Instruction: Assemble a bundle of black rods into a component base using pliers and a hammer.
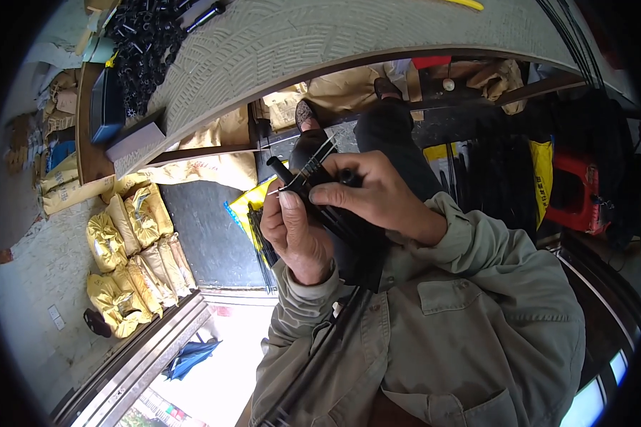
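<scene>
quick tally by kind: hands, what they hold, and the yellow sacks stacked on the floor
hands: 2, left hand and right hand
black rod bundle: 1, gripped in both hands
thin metal wires: about 2
yellow sacks: about 8
total: about 13

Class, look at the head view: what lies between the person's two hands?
In the head view, a bundle of thin black rods lies between the left hand and right hand; both hold it, with thin pale wires sticking up.

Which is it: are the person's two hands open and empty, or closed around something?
Closed. Left hand and right hand both grip a bundle of thin black rods; the fingers curl over it.
</scene>
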{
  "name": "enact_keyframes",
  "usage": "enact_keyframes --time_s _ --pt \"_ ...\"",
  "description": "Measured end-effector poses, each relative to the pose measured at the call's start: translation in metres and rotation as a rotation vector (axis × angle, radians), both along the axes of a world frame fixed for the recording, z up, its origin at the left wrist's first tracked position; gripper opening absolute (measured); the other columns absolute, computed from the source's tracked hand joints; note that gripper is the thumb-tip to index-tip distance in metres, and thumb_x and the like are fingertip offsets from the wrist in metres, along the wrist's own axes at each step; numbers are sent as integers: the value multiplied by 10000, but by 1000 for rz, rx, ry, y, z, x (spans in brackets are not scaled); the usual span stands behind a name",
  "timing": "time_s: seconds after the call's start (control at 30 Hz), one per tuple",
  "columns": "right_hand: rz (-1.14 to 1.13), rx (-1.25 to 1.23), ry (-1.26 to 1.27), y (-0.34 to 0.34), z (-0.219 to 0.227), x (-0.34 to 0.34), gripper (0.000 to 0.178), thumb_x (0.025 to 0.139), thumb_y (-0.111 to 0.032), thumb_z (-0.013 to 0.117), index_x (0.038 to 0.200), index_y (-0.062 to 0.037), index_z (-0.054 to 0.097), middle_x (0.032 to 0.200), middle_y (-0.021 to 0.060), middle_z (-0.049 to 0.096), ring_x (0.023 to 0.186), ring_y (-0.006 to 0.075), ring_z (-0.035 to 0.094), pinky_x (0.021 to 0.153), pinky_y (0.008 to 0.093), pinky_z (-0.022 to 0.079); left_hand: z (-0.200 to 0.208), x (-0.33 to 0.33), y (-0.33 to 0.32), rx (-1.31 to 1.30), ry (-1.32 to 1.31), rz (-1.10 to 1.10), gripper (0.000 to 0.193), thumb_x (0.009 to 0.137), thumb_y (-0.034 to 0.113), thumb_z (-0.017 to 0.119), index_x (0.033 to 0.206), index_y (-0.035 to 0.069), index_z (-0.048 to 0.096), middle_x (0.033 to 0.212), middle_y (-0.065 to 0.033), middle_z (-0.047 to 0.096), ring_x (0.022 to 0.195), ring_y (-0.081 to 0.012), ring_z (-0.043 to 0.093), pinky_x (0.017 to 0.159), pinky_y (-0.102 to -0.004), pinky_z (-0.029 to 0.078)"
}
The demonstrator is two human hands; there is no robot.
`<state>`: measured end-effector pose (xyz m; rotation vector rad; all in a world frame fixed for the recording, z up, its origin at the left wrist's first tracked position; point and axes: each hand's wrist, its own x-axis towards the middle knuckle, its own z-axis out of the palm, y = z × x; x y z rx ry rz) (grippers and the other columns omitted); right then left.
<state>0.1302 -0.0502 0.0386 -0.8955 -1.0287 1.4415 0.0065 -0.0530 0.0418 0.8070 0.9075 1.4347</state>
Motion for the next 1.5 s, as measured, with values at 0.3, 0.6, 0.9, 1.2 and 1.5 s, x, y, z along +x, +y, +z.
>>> enact_keyframes --time_s 0.3,0.6,0.9,1.2,1.5 --pt "-253 -91 -85 -1 5 21 171 854 -173 570 834 -4 561 731 -17 511 611 44 438 585 189 369 -14 6 5 228 119 11 282 841 129 580 1039 -70 561 935 -88 603 838 -128 548 803 -250 424" --pt "401 94 -437 66 102 45 213 873 -146 512 1034 -13 551 805 27 582 624 52 496 521 171 378 17 12 -9 -226 -403 -156 232 790 -24 601 1022 -28 592 877 -47 621 790 -88 571 777 -221 457" --pt "492 186 -425 73 91 37 457 785 -59 624 1207 -37 449 834 36 602 665 52 519 558 165 409 17 11 -11 -188 -438 -172 183 776 -34 624 955 -3 608 847 -25 615 760 -59 553 727 -184 440" --pt "478 267 -442 71 85 34 433 807 -46 608 1208 -31 442 908 60 589 764 67 540 638 190 440 21 11 -7 -197 -401 -152 249 788 -23 613 1034 -13 576 925 -27 597 810 -54 537 769 -185 429" --pt "449 329 -677 64 94 29 429 800 -8 602 1200 -19 449 921 74 590 824 101 563 712 221 463 22 10 -9 -206 -419 -164 265 791 -23 607 1052 -22 563 934 -28 592 823 -56 534 784 -188 427"
